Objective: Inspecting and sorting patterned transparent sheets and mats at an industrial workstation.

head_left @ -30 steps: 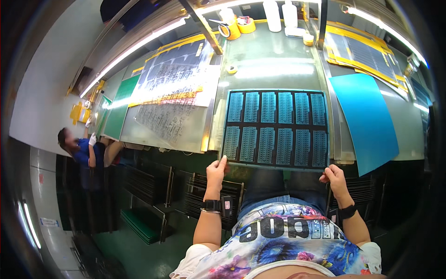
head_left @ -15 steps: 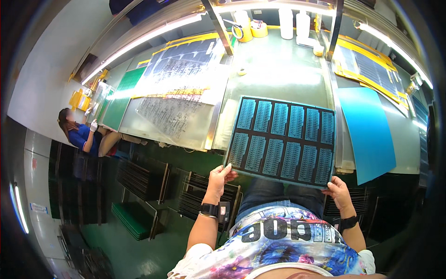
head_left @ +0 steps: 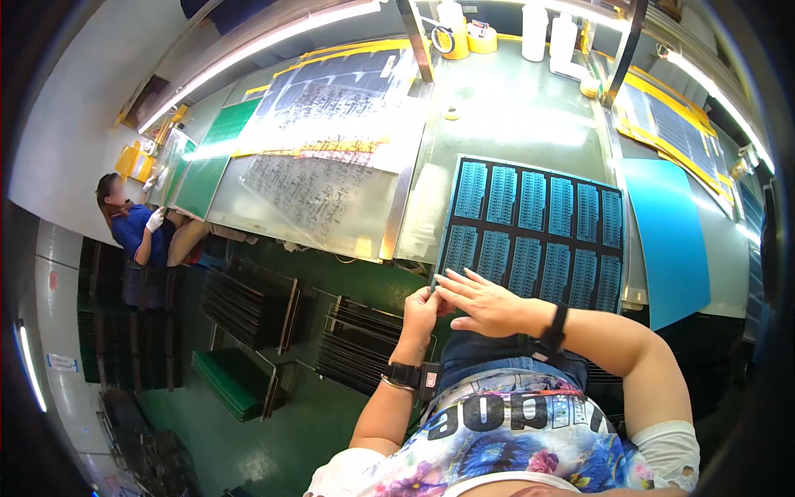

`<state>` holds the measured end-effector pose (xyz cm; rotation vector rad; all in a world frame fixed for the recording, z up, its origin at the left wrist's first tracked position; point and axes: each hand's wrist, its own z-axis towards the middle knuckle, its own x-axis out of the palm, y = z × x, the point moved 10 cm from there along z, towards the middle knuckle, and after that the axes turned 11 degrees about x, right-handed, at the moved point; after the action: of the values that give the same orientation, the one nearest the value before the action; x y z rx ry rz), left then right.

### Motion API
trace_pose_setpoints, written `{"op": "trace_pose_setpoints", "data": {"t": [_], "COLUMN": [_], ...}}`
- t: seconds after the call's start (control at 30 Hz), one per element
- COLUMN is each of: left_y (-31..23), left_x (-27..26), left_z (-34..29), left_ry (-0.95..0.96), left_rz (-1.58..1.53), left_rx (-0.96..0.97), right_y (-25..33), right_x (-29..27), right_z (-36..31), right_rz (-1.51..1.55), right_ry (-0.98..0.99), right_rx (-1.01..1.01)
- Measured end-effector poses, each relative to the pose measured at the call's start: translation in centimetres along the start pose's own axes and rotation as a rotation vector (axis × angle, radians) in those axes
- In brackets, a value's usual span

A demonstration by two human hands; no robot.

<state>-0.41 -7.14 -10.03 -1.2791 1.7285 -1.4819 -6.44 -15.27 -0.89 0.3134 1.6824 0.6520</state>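
A black panel [head_left: 530,224] carrying two rows of blue grid cells lies flat on the grey-green workbench [head_left: 513,116] in front of me. My left hand [head_left: 422,313] pinches the panel's near-left corner, fingers closed on the edge. My right hand [head_left: 484,302] has crossed over to the same corner. Its fingers are spread and rest by the panel's edge, just beside the left hand. Both wrists wear dark bands.
A blue sheet [head_left: 671,236] lies right of the panel. Clear printed films [head_left: 323,186] and a green board [head_left: 207,161] cover the bench at left. Tape rolls [head_left: 455,40] and white bottles [head_left: 534,29] stand at the back. Dark racks [head_left: 248,308] sit below, and a seated co-worker [head_left: 137,232] is far left.
My right hand left the panel's near-right edge and came across to the near-left corner beside the left hand. The view has tilted, so the panel now sits skewed to the right.
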Motion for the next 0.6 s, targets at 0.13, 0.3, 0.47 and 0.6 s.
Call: {"op": "trace_pose_setpoints", "data": {"t": [0.13,0.3,0.47,0.6], "left_y": [0.4,0.6,0.5,0.3], "left_x": [-1.2,-0.8,-0.7,-1.2], "left_z": [0.0,-0.1,0.0,-0.3], "left_ry": [0.024,0.09,0.106,0.063], "left_rz": [0.036,0.019,-0.018,0.017], "left_rx": [-0.004,-0.074,-0.099,-0.145], "right_y": [-3.9,-17.6,-22.5,-10.7], "right_x": [-2.3,-11.3,-15.3,-11.7], "right_z": [2.5,-1.3,-5.0,3.0], "right_rz": [-0.261,-0.404,-0.613,-0.279], "right_ry": [-0.104,-0.282,-0.206,-0.108], "right_rx": [0.027,0.53,0.858,0.312]}}
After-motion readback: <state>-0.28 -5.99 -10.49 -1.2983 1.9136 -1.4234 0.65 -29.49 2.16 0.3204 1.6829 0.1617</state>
